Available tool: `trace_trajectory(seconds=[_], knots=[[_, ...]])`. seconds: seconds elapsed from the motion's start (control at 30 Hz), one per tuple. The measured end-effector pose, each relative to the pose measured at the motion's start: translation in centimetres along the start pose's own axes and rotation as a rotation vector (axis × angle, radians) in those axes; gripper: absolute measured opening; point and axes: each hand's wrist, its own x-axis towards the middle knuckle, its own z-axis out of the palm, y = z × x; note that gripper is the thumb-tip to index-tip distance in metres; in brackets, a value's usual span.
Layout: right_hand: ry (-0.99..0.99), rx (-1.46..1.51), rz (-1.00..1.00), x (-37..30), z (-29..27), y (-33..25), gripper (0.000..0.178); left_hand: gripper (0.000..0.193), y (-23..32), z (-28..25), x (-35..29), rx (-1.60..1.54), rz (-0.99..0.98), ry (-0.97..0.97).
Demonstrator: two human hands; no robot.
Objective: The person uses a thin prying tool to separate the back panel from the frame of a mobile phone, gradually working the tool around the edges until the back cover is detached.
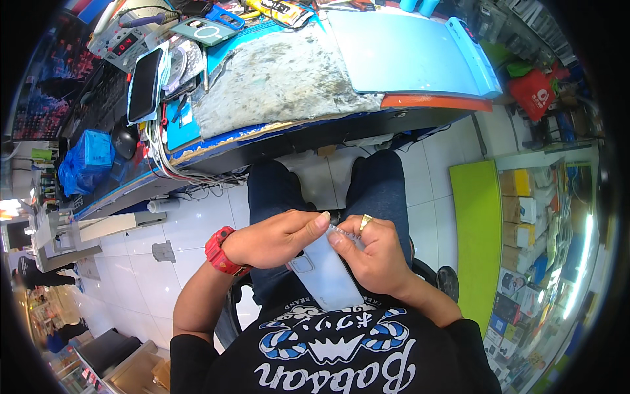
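Pale phone (pixel 326 272) over lap, back up, gripped by left hand (pixel 275 240) and right hand (pixel 374 256), fingertips pinched at its top edge. Beyond, worn grey mat (pixel 282 79) at desk's near edge; dark phone (pixel 144 84) toward left edge.

Bright, even indoor light is seen throughout, with only soft shadows cast under the workbench (pixel 367 121). Glare is caught on the white floor tiles (pixel 197 230), and the lit shelves (pixel 558 256) at right are blown out. Straight edges are bent hard toward the black fisheye rim, where detail is smeared.
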Motion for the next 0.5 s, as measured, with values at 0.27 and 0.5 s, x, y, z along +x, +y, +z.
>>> trace_trajectory(seconds=[0.27,0.5], knots=[[-0.08,-0.071,0.082,-1.7,-0.7,0.5,0.016,0.051,-1.2,1.1,-0.2,0.12,0.033,0.056],[-0.163,-0.088,0.153,-6.0,-1.8,1.7,0.018,0.044,-3.4,1.2,-1.3,-0.116,-0.045,0.221]])
